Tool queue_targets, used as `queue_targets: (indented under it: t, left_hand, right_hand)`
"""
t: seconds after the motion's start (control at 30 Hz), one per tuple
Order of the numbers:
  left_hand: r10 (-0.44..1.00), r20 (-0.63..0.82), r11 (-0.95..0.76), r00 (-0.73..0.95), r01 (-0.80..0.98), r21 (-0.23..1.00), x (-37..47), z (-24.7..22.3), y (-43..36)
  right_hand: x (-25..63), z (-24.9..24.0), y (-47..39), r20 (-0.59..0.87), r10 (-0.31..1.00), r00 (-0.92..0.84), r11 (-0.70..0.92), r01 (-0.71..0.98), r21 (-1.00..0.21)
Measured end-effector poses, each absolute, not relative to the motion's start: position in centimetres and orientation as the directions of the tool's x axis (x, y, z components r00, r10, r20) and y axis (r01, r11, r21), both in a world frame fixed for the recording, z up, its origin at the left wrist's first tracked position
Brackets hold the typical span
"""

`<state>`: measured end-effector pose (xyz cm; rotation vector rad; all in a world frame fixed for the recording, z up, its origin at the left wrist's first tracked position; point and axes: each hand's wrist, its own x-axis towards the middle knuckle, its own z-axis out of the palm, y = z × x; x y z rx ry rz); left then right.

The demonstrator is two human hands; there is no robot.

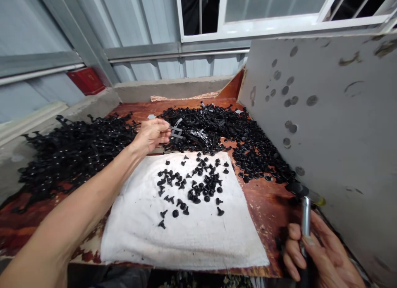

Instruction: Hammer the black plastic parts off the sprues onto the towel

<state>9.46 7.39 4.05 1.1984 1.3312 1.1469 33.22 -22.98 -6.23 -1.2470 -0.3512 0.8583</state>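
Note:
My left hand (151, 136) reaches out over the near edge of the central pile. Its fingers pinch a small, flat grey piece (176, 134) with prongs. Low on the right, my right hand (322, 255) is wrapped around a tool with a silver metal shaft (306, 217) and a dark handle; its exact kind I cannot tell. Between the hands lies a white cloth (217, 242), with many small black mushroom-shaped plugs (203, 189) scattered over it. Behind the cloth is a heap of small black parts (204, 127).
Another heap of black parts (83, 147) covers the table's left side. Round black pieces (260, 160) spread along the upright grey board (335, 127) on the right. Near my right hand sits something with a yellow end (321, 201). A red box (87, 80) stands by the wall.

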Motion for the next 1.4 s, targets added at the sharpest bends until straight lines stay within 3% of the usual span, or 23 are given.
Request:
queue_targets:
  t: [0.2,0.33,0.47,0.57,0.63,0.73,0.8,0.87,0.97,1.07,1.2,1.3,1.4]
  left_hand:
    - [0.958,-0.265,0.273,0.109,-0.063,0.96,6.8,4.4,2.1]
    - [0.94,-0.268,0.285,0.213,-0.053,0.957,6.4,3.5,-3.0]
    - [0.94,-0.208,0.224,0.269,-0.031,0.974,7.0,2.5,-7.6]
    - [0.949,-0.046,0.043,0.311,0.017,0.999,7.6,1.6,-10.7]
    - [0.928,0.176,-0.213,0.329,0.079,0.974,7.8,0.7,-12.9]
    - [0.712,0.576,-0.663,0.402,0.115,0.74,7.7,-0.8,-16.1]
    - [0.494,0.702,-0.84,0.512,0.074,0.537,7.4,-2.1,-17.7]
    - [0.334,0.74,-0.922,0.584,0.037,0.386,7.1,-3.3,-18.6]
    - [0.214,0.8,-0.964,0.561,-0.011,0.266,7.0,-5.0,-18.9]
    - [0.192,0.837,-0.971,0.513,-0.022,0.237,6.8,-5.6,-18.8]
    - [0.135,0.772,-0.979,0.621,-0.036,0.2,5.4,-4.4,-17.7]
    - [0.267,0.734,-0.962,0.624,0.134,0.236,3.5,-3.1,-14.8]
    - [0.587,0.544,-0.794,0.599,0.556,0.244,1.7,-2.5,-10.4]
  right_hand:
    - [33.1,-5.8,-22.7,-0.224,0.732,0.643,0.067,-0.396,-0.916]
    - [31.7,-5.4,-23.9,-0.247,0.781,0.574,-0.008,-0.386,-0.922]
    - [28.4,-4.6,-24.6,-0.302,0.872,0.384,-0.075,-0.506,-0.859]
    - [26.4,-4.1,-23.9,-0.223,0.96,0.172,-0.094,-0.55,-0.83]
    - [25.6,-3.9,-23.4,-0.201,0.974,0.108,-0.104,-0.578,-0.81]
    - [24.8,-3.8,-23.2,-0.236,0.97,0.059,-0.152,-0.611,-0.777]
    - [24.5,-3.9,-23.5,-0.281,0.959,0.027,-0.205,-0.618,-0.759]
    - [24.3,-4.1,-23.8,-0.311,0.95,-0.003,-0.248,-0.611,-0.752]
    - [24.4,-4.4,-24.2,-0.334,0.942,-0.033,-0.291,-0.576,-0.764]
    - [24.4,-4.3,-24.6,-0.345,0.933,-0.107,-0.347,-0.527,-0.775]
    - [24.1,-3.7,-25.0,-0.378,0.917,-0.125,-0.392,-0.457,-0.799]
    - [23.9,-3.4,-24.7,-0.411,0.912,0.008,-0.367,-0.432,-0.824]
    - [23.9,-3.3,-24.2,-0.412,0.9,0.143,-0.32,-0.425,-0.847]
